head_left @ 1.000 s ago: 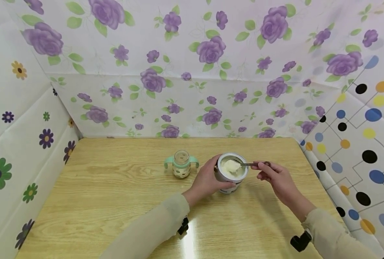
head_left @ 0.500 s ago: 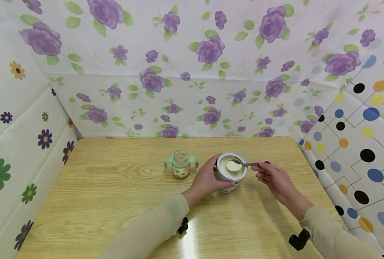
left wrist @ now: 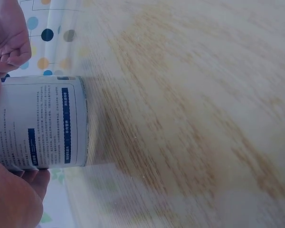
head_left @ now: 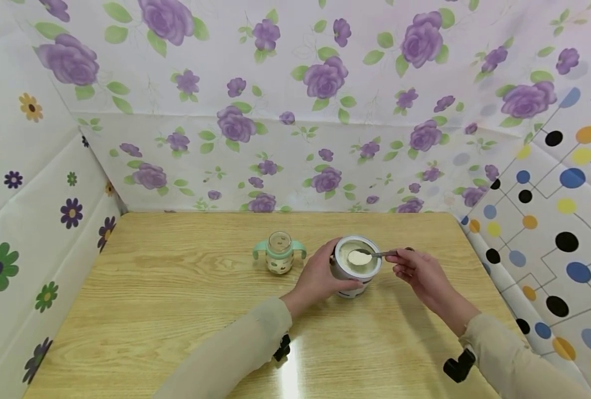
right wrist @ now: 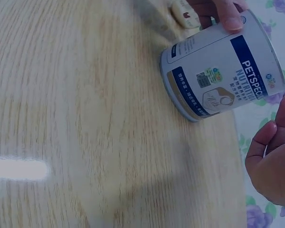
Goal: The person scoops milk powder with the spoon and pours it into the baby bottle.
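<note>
My left hand (head_left: 321, 275) grips a white tin of powder (right wrist: 213, 69) around its side, thumb at the front. The tin stands open on the table, tilted slightly in the head view, with pale powder inside. My right hand (head_left: 425, 277) pinches the dark handle of a spoon (head_left: 390, 253). The spoon's bowl carries a mound of cream-coloured powder (head_left: 359, 257) and lies over the tin's mouth, within the rim in the head view. In the left wrist view, small print covers the tin's side; the right wrist view shows its blue and gold label.
A baby bottle (head_left: 279, 256) with two mint-green handles and a clear cap stands left of the tin. The wooden table (head_left: 185, 310) ends at a flowered cloth wall (head_left: 285, 160) behind, with patterned cloth on both sides.
The spoon has come up from the powder with a smoother, smaller mound in its bowl. My left hand and the tin have stayed in place.
</note>
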Motion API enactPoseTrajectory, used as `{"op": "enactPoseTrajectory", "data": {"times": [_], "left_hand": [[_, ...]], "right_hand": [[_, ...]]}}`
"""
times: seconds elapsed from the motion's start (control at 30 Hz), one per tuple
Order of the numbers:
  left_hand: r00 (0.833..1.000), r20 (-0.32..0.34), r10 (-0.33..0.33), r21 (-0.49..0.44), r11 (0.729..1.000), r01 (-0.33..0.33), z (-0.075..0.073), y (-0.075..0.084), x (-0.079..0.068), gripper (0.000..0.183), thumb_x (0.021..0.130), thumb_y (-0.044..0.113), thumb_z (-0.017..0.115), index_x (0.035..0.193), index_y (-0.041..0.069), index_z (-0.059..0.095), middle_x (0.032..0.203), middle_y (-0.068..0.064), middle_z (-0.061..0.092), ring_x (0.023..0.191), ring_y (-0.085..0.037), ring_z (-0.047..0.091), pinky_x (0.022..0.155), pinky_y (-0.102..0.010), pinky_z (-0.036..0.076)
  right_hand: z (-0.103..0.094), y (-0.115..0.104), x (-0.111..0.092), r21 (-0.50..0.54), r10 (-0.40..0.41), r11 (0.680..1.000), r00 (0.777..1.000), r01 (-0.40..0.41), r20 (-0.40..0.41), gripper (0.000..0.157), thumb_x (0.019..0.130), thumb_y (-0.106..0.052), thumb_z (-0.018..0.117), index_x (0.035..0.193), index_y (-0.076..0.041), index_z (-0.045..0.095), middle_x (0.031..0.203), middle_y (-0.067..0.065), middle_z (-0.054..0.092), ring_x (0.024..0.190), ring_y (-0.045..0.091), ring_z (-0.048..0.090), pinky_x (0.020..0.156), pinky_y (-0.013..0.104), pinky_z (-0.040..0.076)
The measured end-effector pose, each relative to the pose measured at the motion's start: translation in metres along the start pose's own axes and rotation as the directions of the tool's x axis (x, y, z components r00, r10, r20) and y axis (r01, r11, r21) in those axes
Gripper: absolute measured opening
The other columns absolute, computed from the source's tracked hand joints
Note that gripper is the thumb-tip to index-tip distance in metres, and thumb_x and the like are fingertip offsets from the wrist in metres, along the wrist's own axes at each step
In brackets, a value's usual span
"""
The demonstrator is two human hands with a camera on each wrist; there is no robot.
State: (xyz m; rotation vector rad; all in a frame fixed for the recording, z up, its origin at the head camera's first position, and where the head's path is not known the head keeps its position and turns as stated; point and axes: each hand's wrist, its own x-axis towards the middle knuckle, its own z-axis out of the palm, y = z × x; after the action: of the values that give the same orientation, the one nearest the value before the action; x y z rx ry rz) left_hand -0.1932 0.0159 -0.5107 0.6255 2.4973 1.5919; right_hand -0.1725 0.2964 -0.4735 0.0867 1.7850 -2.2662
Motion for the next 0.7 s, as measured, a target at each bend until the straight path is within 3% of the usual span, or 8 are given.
{"op": "enactPoseTrajectory", "data": {"times": [0.4,0.6,0.7], "left_hand": [[1.0,0.015,0.0,0.011,1.0,0.0,-0.002,0.003,0.001,0.106,0.076,0.044,0.099,0.163,0.03,0.04,0.15,0.006,0.056,0.133,-0.016,0.056,0.108,-0.043,0.052],[0.999,0.022,-0.045,0.063,0.997,0.043,-0.007,0.009,-0.001,0.123,0.074,0.048,0.099,0.171,0.025,0.027,0.163,-0.001,0.047,0.147,-0.025,0.048,0.116,-0.052,0.045],[0.999,0.015,-0.033,0.084,0.996,0.032,-0.011,0.013,-0.002,0.127,0.073,0.05,0.099,0.172,0.027,0.023,0.167,-0.002,0.043,0.151,-0.028,0.044,0.118,-0.056,0.043]], "right_hand": [[-0.001,0.002,-0.001,-0.009,-0.008,1.0,1.0,0.008,-0.001,0.028,0.115,-0.025,0.055,0.112,-0.014,0.081,0.102,-0.005,0.081,0.085,0.007,0.071,0.084,0.023,0.059],[-0.001,0.002,0.0,0.008,0.004,1.0,1.0,-0.004,-0.009,0.029,0.115,-0.025,0.055,0.111,-0.015,0.081,0.102,-0.005,0.081,0.084,0.007,0.071,0.083,0.023,0.06],[-0.001,0.002,0.0,0.021,0.011,1.0,1.0,-0.011,-0.016,0.028,0.114,-0.025,0.055,0.111,-0.015,0.081,0.102,-0.004,0.081,0.084,0.008,0.071,0.083,0.023,0.059]]}}
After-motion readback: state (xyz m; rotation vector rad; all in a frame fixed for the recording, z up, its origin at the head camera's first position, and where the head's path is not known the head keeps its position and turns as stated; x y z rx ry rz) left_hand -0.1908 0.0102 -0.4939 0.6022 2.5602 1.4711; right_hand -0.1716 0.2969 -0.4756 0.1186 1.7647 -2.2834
